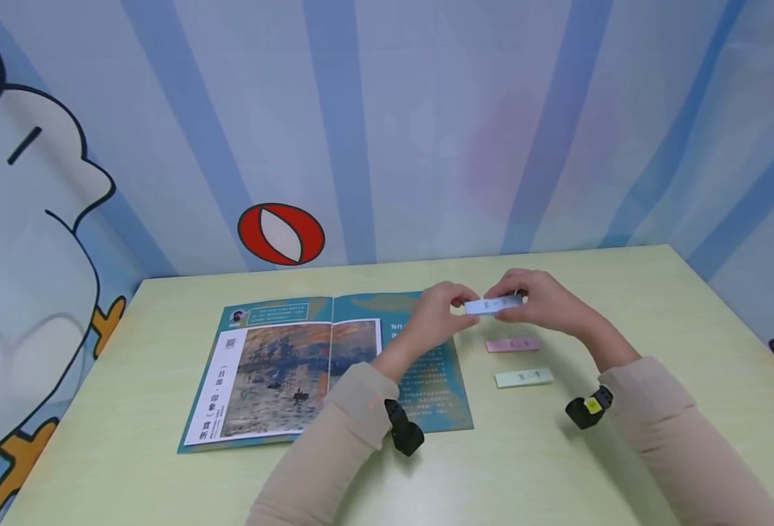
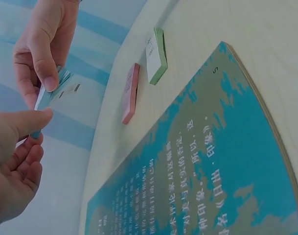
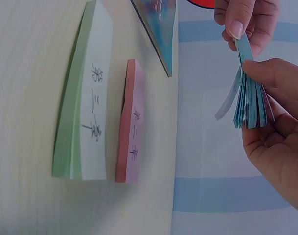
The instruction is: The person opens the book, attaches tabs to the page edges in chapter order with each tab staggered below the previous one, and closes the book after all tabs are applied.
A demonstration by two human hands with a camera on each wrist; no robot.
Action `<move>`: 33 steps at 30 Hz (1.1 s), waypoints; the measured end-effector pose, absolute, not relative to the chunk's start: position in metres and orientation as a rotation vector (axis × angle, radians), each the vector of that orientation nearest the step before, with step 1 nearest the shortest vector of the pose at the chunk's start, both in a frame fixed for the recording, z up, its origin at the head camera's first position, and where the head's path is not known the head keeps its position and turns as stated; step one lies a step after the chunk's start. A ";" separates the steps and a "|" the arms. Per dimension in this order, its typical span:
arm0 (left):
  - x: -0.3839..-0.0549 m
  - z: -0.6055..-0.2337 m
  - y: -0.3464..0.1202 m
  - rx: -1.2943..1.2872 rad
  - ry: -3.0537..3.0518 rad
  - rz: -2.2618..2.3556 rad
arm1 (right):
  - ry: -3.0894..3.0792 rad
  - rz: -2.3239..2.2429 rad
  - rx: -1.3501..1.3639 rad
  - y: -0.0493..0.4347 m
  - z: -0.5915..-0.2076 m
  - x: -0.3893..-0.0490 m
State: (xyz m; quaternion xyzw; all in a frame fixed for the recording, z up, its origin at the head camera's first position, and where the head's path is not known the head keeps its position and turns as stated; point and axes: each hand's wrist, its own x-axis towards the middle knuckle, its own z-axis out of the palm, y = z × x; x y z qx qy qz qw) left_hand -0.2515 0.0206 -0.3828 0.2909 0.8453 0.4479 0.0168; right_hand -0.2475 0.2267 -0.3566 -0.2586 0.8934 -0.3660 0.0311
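Observation:
A narrow pad of blue sticky notes (image 1: 492, 305) is held up between both hands above the table. My left hand (image 1: 434, 318) pinches one end between thumb and fingers. At the other end, my right hand (image 1: 546, 299) grips the pad with its thumb on one face. In the right wrist view the blue sheets (image 3: 250, 105) are fanned apart at the right-hand end, and one pale strip (image 3: 229, 98) bends away from the rest. Below lie a pink sticky-note pad (image 1: 513, 345) and a green one (image 1: 523, 378), both with handwriting on their top sheets.
An open magazine (image 1: 449, 409) with a printed painting lies on the pale table (image 1: 623, 292), left of the pads and partly under the left forearm. A patterned blue backdrop (image 1: 413, 146) stands behind the table's far edge. Small black cameras (image 1: 405, 431) are strapped to both wrists.

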 end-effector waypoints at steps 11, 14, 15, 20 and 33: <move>-0.239 -0.370 0.018 0.930 2.629 1.357 | 2.745 -1.134 -0.821 0.225 -0.343 -0.232; -0.235 -0.366 0.017 0.929 2.644 1.337 | 2.737 -1.138 -0.819 0.225 -0.341 -0.229; -0.233 -0.366 0.016 0.930 2.648 1.329 | 2.733 -1.142 -0.815 0.225 -0.341 -0.229; -0.226 -0.361 0.015 0.967 2.660 1.294 | 2.702 -1.181 -0.788 0.226 -0.339 -0.222; -0.204 -0.359 0.009 0.984 2.638 1.296 | 2.623 -1.267 -0.850 0.226 -0.344 -0.203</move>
